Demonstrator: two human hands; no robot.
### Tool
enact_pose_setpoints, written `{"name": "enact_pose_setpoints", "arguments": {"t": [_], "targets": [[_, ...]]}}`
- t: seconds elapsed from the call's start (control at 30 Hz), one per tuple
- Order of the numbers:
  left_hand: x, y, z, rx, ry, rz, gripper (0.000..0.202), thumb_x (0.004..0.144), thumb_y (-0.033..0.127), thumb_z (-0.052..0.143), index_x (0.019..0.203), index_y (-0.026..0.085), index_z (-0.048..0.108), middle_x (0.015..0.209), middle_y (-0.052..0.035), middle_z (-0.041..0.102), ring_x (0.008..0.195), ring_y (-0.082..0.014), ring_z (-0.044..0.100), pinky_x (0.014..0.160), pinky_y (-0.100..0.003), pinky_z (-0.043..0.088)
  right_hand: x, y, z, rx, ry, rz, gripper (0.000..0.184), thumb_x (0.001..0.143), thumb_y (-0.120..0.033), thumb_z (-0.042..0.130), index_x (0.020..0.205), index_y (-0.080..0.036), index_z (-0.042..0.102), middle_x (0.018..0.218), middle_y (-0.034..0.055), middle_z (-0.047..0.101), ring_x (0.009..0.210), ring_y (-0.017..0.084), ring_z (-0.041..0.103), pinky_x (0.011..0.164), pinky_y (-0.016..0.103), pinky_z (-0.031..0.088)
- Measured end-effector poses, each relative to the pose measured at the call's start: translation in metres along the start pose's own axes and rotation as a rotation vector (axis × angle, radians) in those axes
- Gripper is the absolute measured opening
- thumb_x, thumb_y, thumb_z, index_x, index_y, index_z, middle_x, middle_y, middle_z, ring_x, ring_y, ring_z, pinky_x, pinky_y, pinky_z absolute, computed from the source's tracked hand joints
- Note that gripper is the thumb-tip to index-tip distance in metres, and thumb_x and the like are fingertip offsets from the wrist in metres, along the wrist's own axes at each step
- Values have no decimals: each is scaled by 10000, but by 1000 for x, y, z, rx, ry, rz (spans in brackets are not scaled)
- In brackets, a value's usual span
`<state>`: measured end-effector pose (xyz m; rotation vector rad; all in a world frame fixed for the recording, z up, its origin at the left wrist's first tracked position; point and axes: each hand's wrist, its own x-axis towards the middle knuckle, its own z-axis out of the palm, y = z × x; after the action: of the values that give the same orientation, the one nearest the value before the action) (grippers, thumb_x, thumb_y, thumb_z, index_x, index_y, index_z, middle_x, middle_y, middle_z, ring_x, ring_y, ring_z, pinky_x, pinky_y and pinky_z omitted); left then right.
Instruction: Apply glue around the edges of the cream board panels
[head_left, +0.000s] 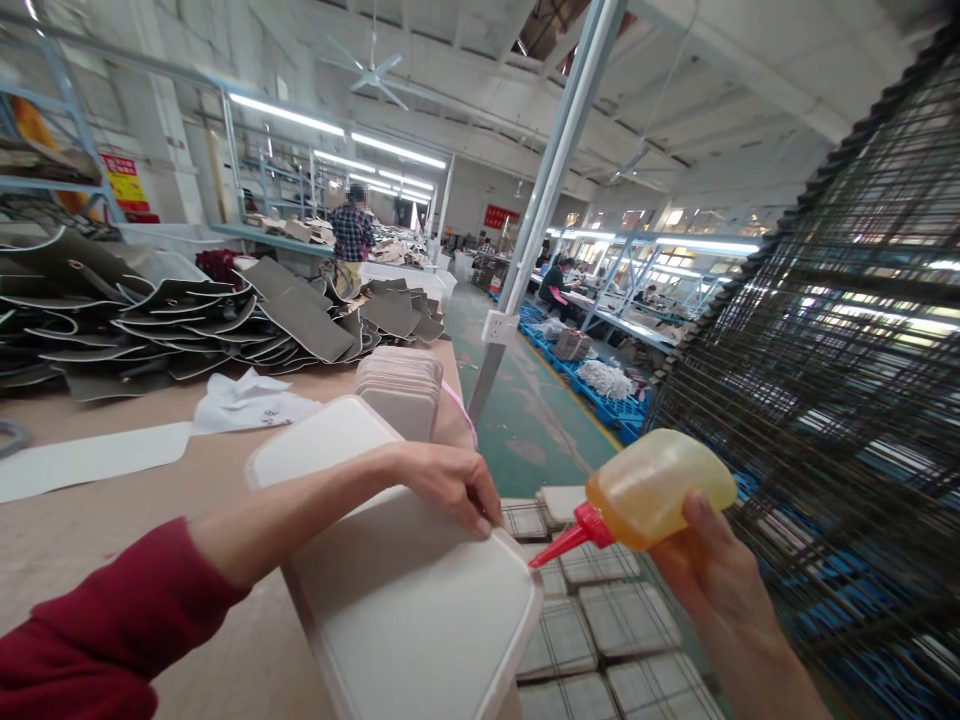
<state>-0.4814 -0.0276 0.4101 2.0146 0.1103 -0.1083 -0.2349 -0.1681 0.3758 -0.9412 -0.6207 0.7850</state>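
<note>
My left hand (450, 485), in a dark red sleeve, pinches the far edge of a white panel (427, 600) with rounded corners and a raised rim. My right hand (709, 560) is wrapped around a soft plastic squeeze bottle (652, 485), part-filled with amber liquid. The bottle is tilted down to the left, and the tip of its red nozzle (562, 543) is at the panel's right corner, touching or almost touching the rim. Another white panel (322, 440) shows behind my left forearm. A stack of pale rounded boards (399, 392) stands beyond it.
Grey-brown flat pieces (300, 310) lie heaped at the back of the brown table (217, 540). A tall wire rack (817, 350) rises on my right. Pale panels on wire frames (589, 620) sit below the table edge. A metal post (525, 260) stands ahead; other people work farther off.
</note>
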Motion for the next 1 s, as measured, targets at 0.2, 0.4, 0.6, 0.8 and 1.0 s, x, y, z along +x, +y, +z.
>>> {"name": "enact_pose_setpoints", "arguments": {"t": [0.2, 0.4, 0.6, 0.8, 1.0], "targets": [[-5, 9, 3, -46, 14, -1, 175, 749, 250, 688, 729, 80, 728, 588, 30, 586, 608, -96, 484, 556, -132, 384, -6, 0, 5, -27, 38, 17, 751, 457, -530, 842, 1113, -237, 623, 997, 70, 673, 897, 284, 626, 915, 482, 470], [-5, 12, 4, -66, 33, -2, 160, 734, 243, 701, 720, 86, 729, 591, 39, 589, 592, -89, 481, 551, -128, 383, -7, -2, 5, -44, 49, 22, 790, 404, -481, 858, 1113, -232, 618, 1016, 79, 667, 870, 282, 626, 901, 476, 479], [-8, 10, 3, -75, 52, 18, 174, 724, 262, 714, 687, 93, 726, 573, 39, 583, 580, -85, 478, 533, -125, 376, -14, -5, 9, -82, 68, -12, 886, 391, -574, 844, 1167, -238, 578, 858, 70, 677, 845, 290, 627, 879, 495, 489], [-11, 0, 0, -61, 104, -9, 255, 742, 335, 700, 797, 91, 749, 654, 16, 623, 647, -104, 508, 558, -131, 392, -23, -4, 8, -92, 120, -88, 825, 408, -540, 847, 1143, -271, 585, 960, 59, 668, 942, 278, 612, 977, 467, 416], [-14, -7, -1, -94, 131, -28, 319, 768, 411, 659, 767, 102, 736, 608, 18, 547, 596, -92, 447, 507, -146, 345, -30, 2, 4, -82, 140, -207, 666, 541, -490, 799, 1133, -277, 582, 1117, 49, 632, 1142, 264, 522, 1026, 433, 378]]}}
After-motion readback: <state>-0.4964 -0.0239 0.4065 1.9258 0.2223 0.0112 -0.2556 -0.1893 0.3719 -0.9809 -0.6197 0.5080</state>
